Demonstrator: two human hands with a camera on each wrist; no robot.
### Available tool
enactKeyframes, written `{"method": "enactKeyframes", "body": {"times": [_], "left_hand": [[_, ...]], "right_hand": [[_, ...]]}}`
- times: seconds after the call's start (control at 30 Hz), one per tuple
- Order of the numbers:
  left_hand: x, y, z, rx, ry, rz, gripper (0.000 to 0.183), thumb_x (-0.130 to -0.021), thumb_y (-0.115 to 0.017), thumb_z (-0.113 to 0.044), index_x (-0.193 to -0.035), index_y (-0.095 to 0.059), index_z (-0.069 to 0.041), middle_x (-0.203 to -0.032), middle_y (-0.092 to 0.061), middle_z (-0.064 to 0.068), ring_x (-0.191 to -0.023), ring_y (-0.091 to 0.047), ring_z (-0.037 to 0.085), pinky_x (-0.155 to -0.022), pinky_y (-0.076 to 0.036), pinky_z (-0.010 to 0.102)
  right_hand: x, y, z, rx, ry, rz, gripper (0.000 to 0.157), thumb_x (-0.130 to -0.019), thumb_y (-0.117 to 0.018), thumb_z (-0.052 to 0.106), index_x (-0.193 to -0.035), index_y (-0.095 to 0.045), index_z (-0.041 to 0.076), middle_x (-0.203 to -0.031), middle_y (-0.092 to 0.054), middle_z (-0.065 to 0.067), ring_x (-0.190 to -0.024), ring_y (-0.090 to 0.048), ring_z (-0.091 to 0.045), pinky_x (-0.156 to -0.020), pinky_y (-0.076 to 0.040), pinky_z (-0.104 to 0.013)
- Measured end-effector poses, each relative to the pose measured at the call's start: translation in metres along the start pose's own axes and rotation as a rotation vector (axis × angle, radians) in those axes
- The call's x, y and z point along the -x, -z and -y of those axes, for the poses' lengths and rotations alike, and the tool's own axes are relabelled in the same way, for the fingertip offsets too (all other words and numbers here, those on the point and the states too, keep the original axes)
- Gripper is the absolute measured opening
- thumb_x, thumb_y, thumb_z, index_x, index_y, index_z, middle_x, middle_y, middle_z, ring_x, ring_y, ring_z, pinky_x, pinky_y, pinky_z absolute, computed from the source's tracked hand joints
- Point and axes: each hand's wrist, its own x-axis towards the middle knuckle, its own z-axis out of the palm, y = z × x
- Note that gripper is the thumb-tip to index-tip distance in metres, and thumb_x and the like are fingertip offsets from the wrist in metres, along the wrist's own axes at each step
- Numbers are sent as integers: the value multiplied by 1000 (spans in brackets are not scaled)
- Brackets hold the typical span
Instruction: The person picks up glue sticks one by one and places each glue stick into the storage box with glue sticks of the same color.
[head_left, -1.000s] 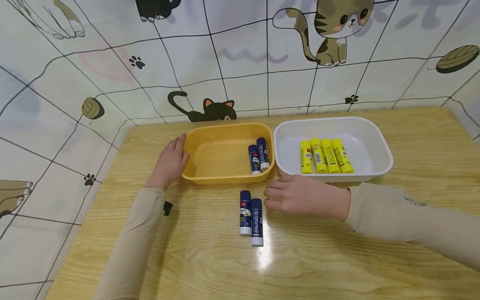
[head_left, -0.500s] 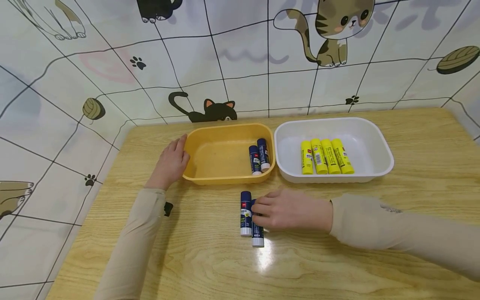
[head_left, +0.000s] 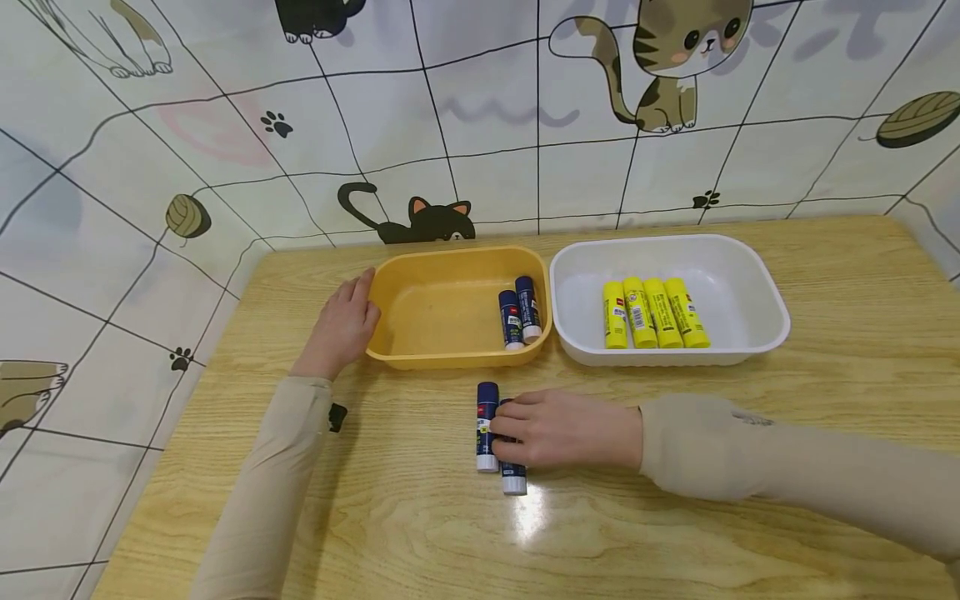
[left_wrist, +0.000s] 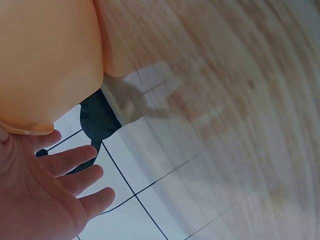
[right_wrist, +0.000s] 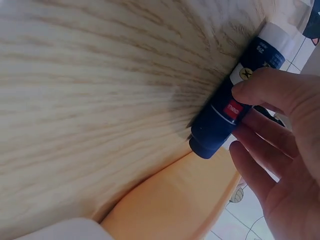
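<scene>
Right hand (head_left: pixel 558 429) lies over two blue glue sticks (head_left: pixel 487 425) on the worktop (head_left: pixel 675 533), near side of the yellow tray (head_left: pixel 450 354). Fingers (right_wrist: pixel 265 92) curl onto the sticks; right wrist view shows thumb and fingertips pinching one stick at its cap end. The sticks lie side by side, touching, caps pointing far. The right one is mostly hidden under the hand, only its white base showing.

Left hand (head_left: pixel 341 325) rests flat against the left outer wall of the yellow tray, fingers straight and a little apart, holding nothing.

Inside the yellow tray, against its right wall: two more blue sticks (head_left: pixel 519 312), side by side. White tray (head_left: pixel 765 321) sits just right of the yellow one, holding four yellow sticks (head_left: pixel 652 312) in a row. Cat-print wall (head_left: pixel 487 125) behind.
</scene>
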Motion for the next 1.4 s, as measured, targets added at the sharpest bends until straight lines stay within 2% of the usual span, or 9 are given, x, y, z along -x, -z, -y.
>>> {"method": "enactKeyframes", "body": {"times": [0.23,0.6,0.73,0.87,1.13,1.4], "left_hand": [[0,-1,1,8,2,0,56,-100,-30,-13,-152,-18,2,-143,-35,29,-134,-28,43,-111,-18,54],[0,0,0,16,30,25,56,-100,-30,-15,-153,-16,0,-145,-33,30,-139,-19,46,-112,-14,54],[0,0,0,16,35,25,56,-100,-29,-15,-153,-16,0,-145,-32,31,-139,-19,47,-112,-14,55],[0,1,0,16,38,28,56,-100,-29,-15,-153,-16,0,-146,-32,31,-139,-19,47,-112,-14,55],[1,2,-1,19,47,37,57,-100,-29,-15,-153,-15,0,-146,-32,31,-139,-19,47,-112,-14,55],[0,2,-2,15,41,36,57,-100,-31,-15,-153,-15,1,-145,-33,32,-139,-20,47,-112,-14,54]], "right_hand": [[-8,-6,2,1,19,3,15,-96,-56,23,-109,-62,19,-112,-62,0,-107,-57,-15,-93,-46,-28],[-9,-8,5,-7,35,39,15,-97,-57,24,-110,-62,20,-114,-63,1,-108,-58,-14,-93,-46,-28],[-8,-8,5,-2,58,7,14,-96,-57,24,-109,-63,21,-113,-63,2,-106,-59,-14,-93,-46,-28],[-7,-5,5,7,73,-25,13,-95,-58,24,-107,-63,21,-111,-63,2,-105,-59,-14,-93,-46,-28],[-5,4,4,-14,69,21,18,-96,-60,26,-112,-63,21,-116,-63,3,-109,-57,-13,-95,-44,-27],[5,7,1,51,43,-108,14,-92,-61,23,-106,-64,20,-109,-64,3,-104,-58,-14,-92,-46,-27]]}}
